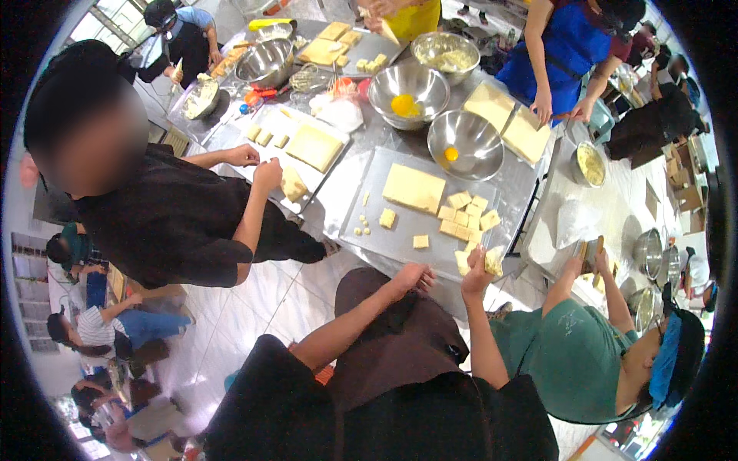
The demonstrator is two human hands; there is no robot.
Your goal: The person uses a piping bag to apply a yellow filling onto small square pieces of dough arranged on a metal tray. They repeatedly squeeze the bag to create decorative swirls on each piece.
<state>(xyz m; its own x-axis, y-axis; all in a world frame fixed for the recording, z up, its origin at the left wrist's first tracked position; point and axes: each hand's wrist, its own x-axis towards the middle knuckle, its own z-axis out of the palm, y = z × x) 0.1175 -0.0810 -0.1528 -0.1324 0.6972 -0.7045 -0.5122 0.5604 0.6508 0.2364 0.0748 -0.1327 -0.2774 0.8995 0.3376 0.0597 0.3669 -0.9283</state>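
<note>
My right hand is closed around a piping bag with pale filling, at the near edge of a grey board. To its left, my left hand hangs just off the board's near edge, fingers loosely bent, holding nothing that I can see. On the board lie a slab of pale yellow cake, a cluster of small cake squares, a single square, a textured piece and small crumbs. The piping bag's tip cannot be made out.
Beyond the board stand a steel bowl with one yolk and another with several yolks. A person in black works at a white board on the left. A person in green is close on the right. Another in a blue apron stands across.
</note>
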